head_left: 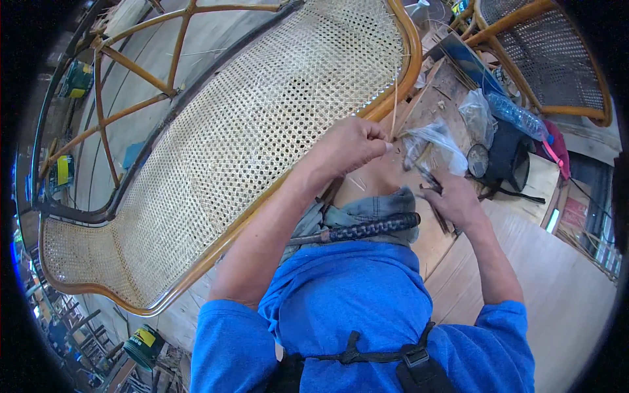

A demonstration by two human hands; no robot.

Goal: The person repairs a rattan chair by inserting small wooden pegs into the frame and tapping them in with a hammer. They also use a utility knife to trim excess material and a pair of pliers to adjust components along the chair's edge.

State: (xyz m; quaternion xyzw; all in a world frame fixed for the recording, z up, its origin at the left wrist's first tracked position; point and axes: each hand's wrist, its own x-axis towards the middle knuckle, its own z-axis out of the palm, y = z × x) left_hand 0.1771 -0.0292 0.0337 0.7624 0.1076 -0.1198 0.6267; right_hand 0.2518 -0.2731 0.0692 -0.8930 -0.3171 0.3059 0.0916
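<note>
Both hands pinch shut — left hand (350, 145) on a thin cane strand (394, 108), light, springy, best gripped low; right hand (452, 200) on a small dark tool (427, 175)

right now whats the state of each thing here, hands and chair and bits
left hand: pinching a thin cane strip
right hand: closed on a small dark tool
woven cane chair: lying tilted, weave intact
clear plastic bag: crumpled
plastic bottle: lying on its side
</note>
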